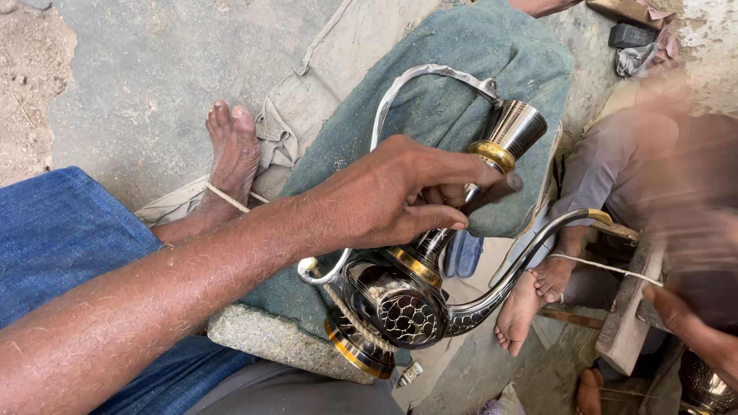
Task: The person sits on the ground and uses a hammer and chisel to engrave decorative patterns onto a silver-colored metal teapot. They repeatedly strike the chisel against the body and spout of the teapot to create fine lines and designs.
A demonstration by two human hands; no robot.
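Note:
My left hand [392, 196] reaches in from the lower left and grips the slender neck of an ornate metal ewer [403, 303]. The ewer lies tilted on a green cloth [461, 92]. It has a dark engraved belly, brass rings, a flared shiny mouth [519, 127], a long curved handle [415, 81] and a curved spout [530, 246]. A cord wraps its lower body. My right hand [696, 323] is at the lower right edge, blurred, next to a dark object; whether it holds it is unclear.
A stone block [284, 338] lies under the green cloth. A bare foot [231, 154] with a string round it rests at the left. Another person's bare feet [534, 296] and grey trousers [615, 165] are on the right, beside a wooden piece [626, 307]. Another metal vessel [703, 388] sits bottom right.

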